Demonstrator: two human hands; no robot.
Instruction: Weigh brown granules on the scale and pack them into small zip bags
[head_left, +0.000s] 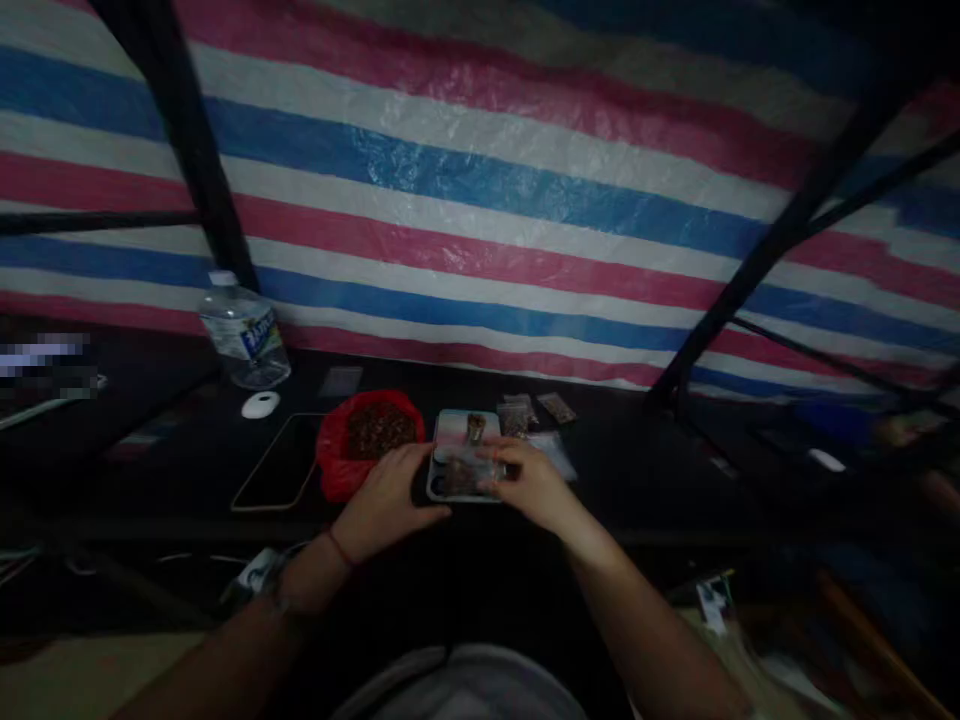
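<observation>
A small white digital scale [444,424] lies on the dark table in front of me, with a small brown clump [475,428] on its plate. My right hand [534,484] comes in from the right, its fingers closed on a clear plastic bag [463,474] with brown bits inside. This bag hangs over the near part of the scale and partly hides it. At the scale's left side is my left hand [388,502], thumb stretched out and fingers apart, with nothing visible in it. A red plastic bag [336,476] full of small brown pieces stands open beside that hand.
Small filled zip bags [514,418] and a flat clear bag [556,456] lie right of the scale. Leftward are a phone [276,466], a white mouse-shaped object [260,404] and a large water bottle [247,340]. Black metal posts rise before a striped sheet [480,210].
</observation>
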